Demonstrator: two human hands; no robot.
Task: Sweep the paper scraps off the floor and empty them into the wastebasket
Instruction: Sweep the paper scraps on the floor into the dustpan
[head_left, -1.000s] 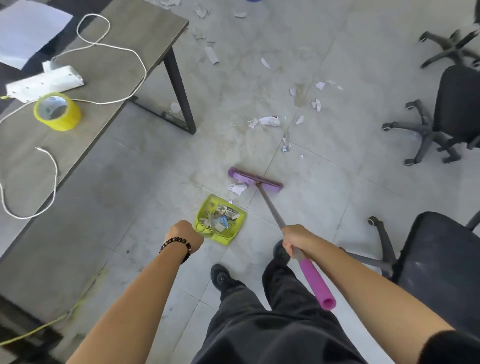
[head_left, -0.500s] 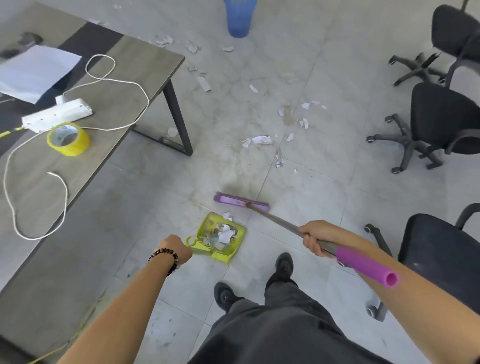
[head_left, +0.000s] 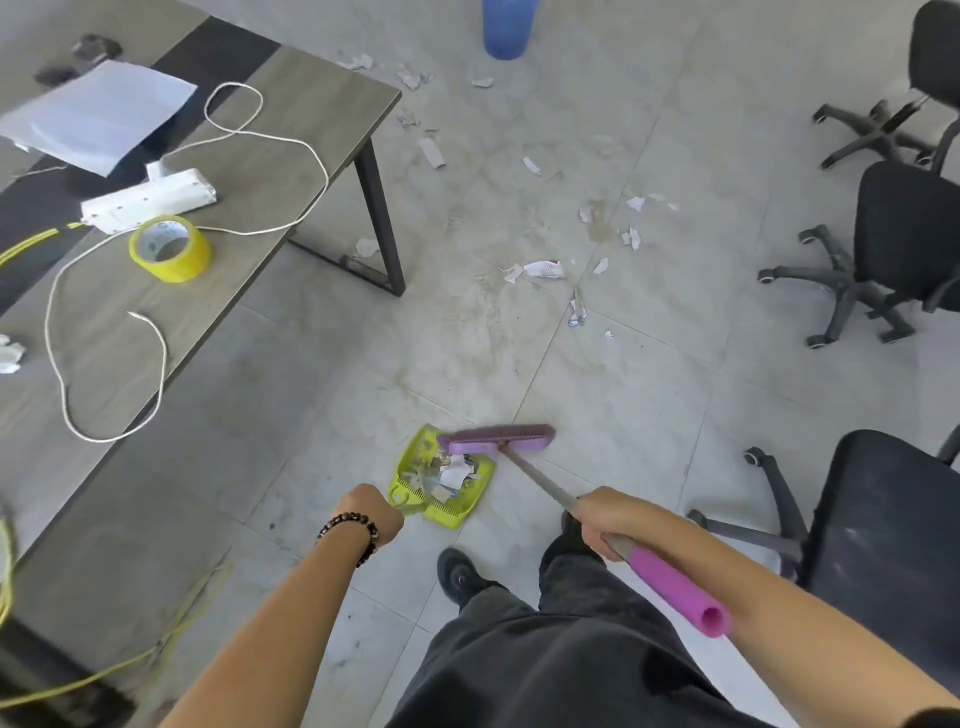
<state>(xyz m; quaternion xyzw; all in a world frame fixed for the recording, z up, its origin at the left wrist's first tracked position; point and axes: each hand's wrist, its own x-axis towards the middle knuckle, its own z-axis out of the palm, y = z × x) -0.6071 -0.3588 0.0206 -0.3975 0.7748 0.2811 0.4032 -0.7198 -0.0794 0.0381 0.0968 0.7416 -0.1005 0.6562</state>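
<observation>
My left hand (head_left: 370, 514) grips the handle of a lime-green dustpan (head_left: 480, 478) that rests on the floor and holds several paper scraps. My right hand (head_left: 615, 522) is closed around the shaft of a purple broom (head_left: 496, 439), whose head lies across the dustpan's far lip. More paper scraps (head_left: 543, 270) lie scattered on the tiles farther away, toward the blue wastebasket (head_left: 506, 26) at the top edge.
A grey table (head_left: 291, 119) stands at the left with a power strip, a roll of yellow tape (head_left: 169, 249), a white cord and paper. Black office chairs (head_left: 906, 228) stand at the right, one (head_left: 883, 525) close to my right arm. Yellow cable (head_left: 156, 649) trails on the floor.
The broom head has been drawn back from the floor beyond the dustpan onto its lip. The last nearby scrap is now in the pan. The view has tilted up toward the wastebasket.
</observation>
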